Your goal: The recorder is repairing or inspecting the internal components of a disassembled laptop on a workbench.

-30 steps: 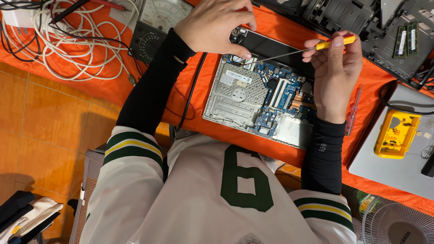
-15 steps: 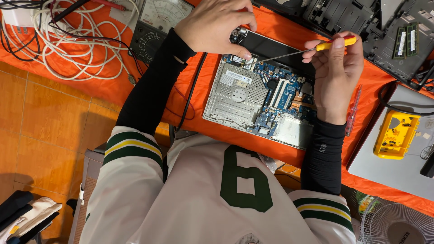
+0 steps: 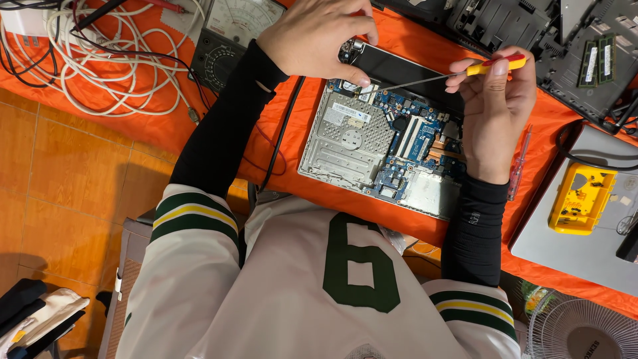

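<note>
An opened laptop base [image 3: 372, 143] with a blue circuit board and a silver drive cage lies on the orange cloth [image 3: 312, 113]. My right hand [image 3: 495, 110] grips a screwdriver [image 3: 458, 72] with a yellow and red handle; its thin shaft points left toward the board's top edge. My left hand [image 3: 319, 36] rests on the laptop's upper left corner, fingers curled, thumb and fingertips pressing near the screwdriver's tip. What lies under those fingertips is hidden.
An analog multimeter [image 3: 232, 33] and coiled white cables [image 3: 100, 60] sit at the upper left. Dark laptop parts with memory sticks [image 3: 591, 60] lie at the upper right. A yellow parts box [image 3: 581, 199] rests on a grey laptop lid [image 3: 585, 246]. A small red tester screwdriver [image 3: 518, 166] lies beside it. A fan [image 3: 585, 329] stands at the lower right.
</note>
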